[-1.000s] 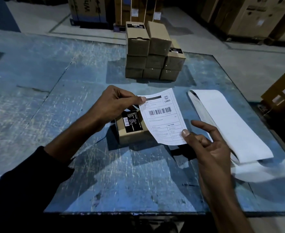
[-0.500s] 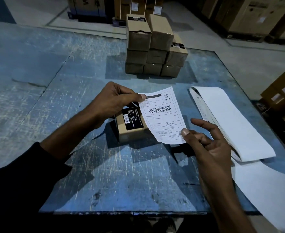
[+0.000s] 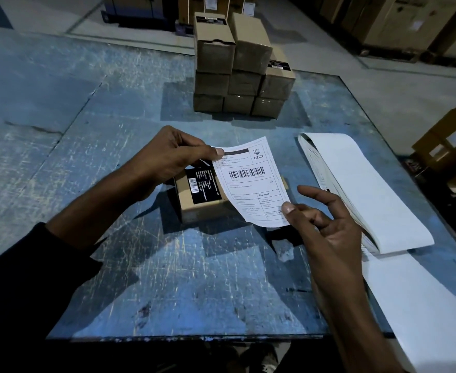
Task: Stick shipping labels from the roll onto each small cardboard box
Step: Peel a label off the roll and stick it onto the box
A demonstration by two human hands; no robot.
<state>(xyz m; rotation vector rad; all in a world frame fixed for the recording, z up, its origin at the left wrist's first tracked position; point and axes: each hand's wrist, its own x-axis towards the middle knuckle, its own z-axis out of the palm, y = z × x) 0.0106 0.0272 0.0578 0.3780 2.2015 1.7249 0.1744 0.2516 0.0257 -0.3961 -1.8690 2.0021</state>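
Pinching the peeled shipping label [image 3: 251,181] by opposite corners with our left hand [image 3: 167,160] and right hand [image 3: 326,224], we keep it hovering over the near small box [image 3: 202,196], barely shifted, not yet stuck.

From the box [image 3: 202,203] at centre, you have open table [image 3: 60,135] from 7 round to 11 o'clock, and bare surface toward 6. At 12 the stack [image 3: 241,74] blocks the far side, with a clear strip between. At 3 the folded labels [image 3: 369,189] bar the right; the label [image 3: 251,181] overhangs the box's right half.
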